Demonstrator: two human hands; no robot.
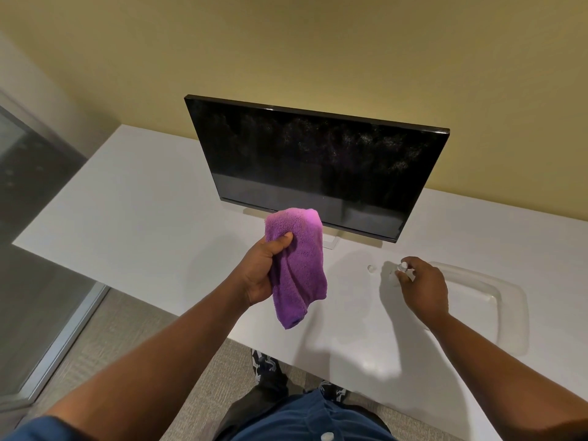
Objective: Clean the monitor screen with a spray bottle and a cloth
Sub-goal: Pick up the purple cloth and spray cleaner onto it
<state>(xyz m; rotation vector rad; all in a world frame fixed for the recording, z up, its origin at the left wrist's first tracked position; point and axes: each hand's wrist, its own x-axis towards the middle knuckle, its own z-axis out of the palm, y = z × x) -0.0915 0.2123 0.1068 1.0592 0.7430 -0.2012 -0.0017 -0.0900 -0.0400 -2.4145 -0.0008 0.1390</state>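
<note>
A dark monitor (pixel 318 167) stands upright on a white table (pixel 133 198) against a yellow wall, its screen switched off and speckled with pale droplets or smears across the upper half and toward the right. The left hand (pixel 264 272) is raised in front of the lower edge of the monitor, its grip clamped on a purple cloth (pixel 297 265): the thumb presses into the folded upper part while the rest of the cloth hangs down past the palm, clear of the table. To the right, the right hand (pixel 423 284) reaches down to the table, its grip pinched around a small clear spray bottle (pixel 403 269), whose white nozzle pokes out above the fingers. Whether the bottle's base touches the table cannot be told. A small clear cap (pixel 371 268) sits on the table just to the left of the bottle. A clear plastic tray (pixel 496 300) lies on the table just beyond the right hand.
</note>
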